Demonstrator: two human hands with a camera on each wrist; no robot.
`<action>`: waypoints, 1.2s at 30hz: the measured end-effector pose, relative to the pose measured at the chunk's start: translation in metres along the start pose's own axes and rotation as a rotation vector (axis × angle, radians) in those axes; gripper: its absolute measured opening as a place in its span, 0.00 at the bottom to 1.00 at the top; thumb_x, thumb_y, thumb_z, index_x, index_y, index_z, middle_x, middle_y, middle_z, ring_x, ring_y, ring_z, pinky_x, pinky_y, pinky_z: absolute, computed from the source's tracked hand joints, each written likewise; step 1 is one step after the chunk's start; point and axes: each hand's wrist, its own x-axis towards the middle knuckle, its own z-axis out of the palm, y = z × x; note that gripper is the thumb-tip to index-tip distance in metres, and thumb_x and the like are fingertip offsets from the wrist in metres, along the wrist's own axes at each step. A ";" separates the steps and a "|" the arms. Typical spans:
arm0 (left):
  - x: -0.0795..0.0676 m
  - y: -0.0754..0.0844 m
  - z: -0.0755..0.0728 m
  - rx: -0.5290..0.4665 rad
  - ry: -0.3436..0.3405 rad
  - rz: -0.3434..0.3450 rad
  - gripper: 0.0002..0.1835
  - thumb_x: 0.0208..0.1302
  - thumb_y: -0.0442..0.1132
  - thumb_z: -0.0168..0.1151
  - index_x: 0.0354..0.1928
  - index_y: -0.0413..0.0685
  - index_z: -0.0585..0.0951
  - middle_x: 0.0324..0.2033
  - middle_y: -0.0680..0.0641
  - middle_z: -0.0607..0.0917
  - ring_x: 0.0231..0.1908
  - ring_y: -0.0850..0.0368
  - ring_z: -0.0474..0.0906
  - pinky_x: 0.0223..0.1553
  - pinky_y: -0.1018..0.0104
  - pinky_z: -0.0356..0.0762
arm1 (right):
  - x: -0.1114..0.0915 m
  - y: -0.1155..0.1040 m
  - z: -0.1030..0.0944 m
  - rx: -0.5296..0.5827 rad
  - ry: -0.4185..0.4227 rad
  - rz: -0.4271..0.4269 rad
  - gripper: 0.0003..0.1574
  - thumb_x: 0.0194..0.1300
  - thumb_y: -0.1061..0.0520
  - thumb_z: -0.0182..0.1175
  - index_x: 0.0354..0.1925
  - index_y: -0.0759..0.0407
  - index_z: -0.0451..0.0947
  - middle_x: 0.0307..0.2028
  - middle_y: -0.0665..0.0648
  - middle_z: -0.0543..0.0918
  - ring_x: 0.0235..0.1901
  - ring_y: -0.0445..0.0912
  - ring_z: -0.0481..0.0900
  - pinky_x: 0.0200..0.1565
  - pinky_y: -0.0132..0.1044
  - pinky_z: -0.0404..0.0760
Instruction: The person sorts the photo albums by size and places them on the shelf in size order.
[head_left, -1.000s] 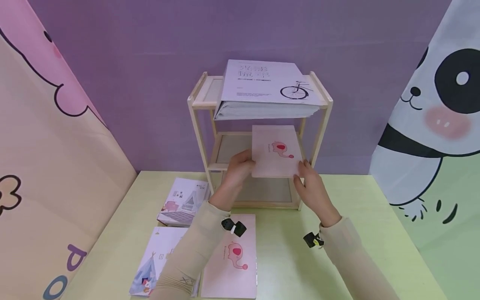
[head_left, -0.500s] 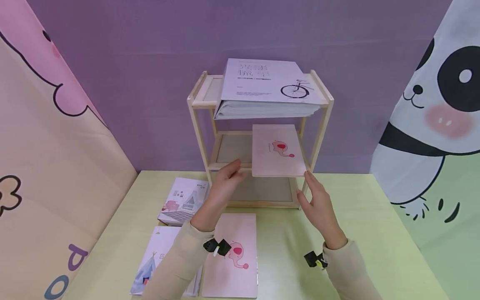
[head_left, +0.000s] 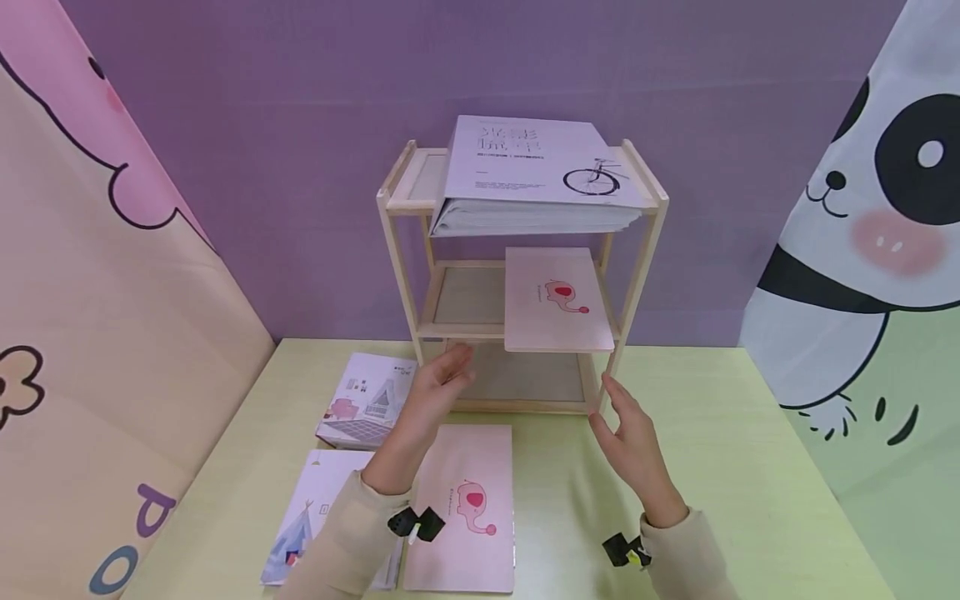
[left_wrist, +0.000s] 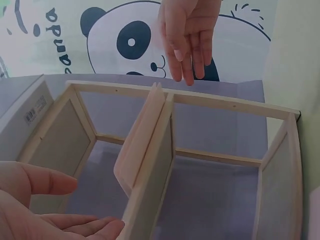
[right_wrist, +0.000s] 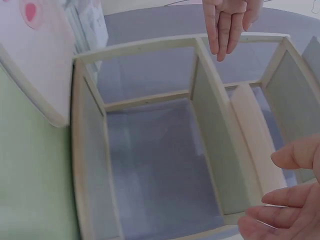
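A pink notebook [head_left: 558, 321] with a red elephant lies flat on the right part of the middle shelf of a small wooden rack [head_left: 468, 296]. Its front edge reaches the shelf's front bar. My left hand [head_left: 426, 398] hovers in front of the rack's lower tier, fingers extended and holding nothing. Off the rack's lower right corner is my right hand [head_left: 633, 446], its fingers loosely straight and its palm bare. In the left wrist view the notebook [left_wrist: 142, 142] rests against the shelf board, apart from both hands.
On the rack's top lies a thick white book [head_left: 532, 167] with a bicycle drawing. A larger pink elephant notebook [head_left: 465, 450] lies on the table [head_left: 750, 467]. To its left are a tent-pattern book [head_left: 300, 533], partly behind my left sleeve, and a smaller white book [head_left: 367, 396].
Both hands have let go of the small pink notebook and drawn back down toward me, the left also moving leftward. The notebook now rests on the middle shelf.
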 end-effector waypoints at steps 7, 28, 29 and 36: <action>-0.014 -0.016 -0.003 -0.026 0.020 -0.038 0.27 0.63 0.25 0.49 0.64 0.22 0.60 0.63 0.28 0.64 0.65 0.38 0.61 0.64 0.53 0.59 | -0.021 0.006 0.021 0.053 -0.046 0.061 0.32 0.62 0.66 0.57 0.62 0.77 0.62 0.62 0.74 0.66 0.59 0.66 0.67 0.55 0.56 0.70; -0.048 -0.055 -0.016 -0.028 0.098 -0.135 0.25 0.66 0.26 0.48 0.64 0.23 0.61 0.61 0.29 0.68 0.64 0.38 0.62 0.62 0.58 0.61 | -0.052 0.008 0.061 0.153 -0.137 0.184 0.30 0.64 0.63 0.56 0.61 0.76 0.64 0.59 0.73 0.70 0.57 0.63 0.71 0.55 0.53 0.71; -0.050 -0.057 -0.016 -0.017 0.105 -0.134 0.24 0.66 0.26 0.48 0.63 0.23 0.62 0.60 0.29 0.69 0.63 0.37 0.63 0.62 0.59 0.62 | -0.052 0.008 0.062 0.161 -0.139 0.194 0.30 0.64 0.63 0.56 0.61 0.76 0.64 0.60 0.73 0.70 0.57 0.63 0.71 0.55 0.53 0.71; -0.064 -0.069 -0.019 -0.005 0.140 -0.161 0.24 0.66 0.27 0.48 0.61 0.21 0.63 0.58 0.27 0.71 0.61 0.37 0.66 0.58 0.67 0.69 | -0.057 0.011 0.066 0.213 -0.155 0.258 0.32 0.65 0.62 0.55 0.62 0.78 0.61 0.61 0.73 0.67 0.59 0.64 0.69 0.56 0.53 0.70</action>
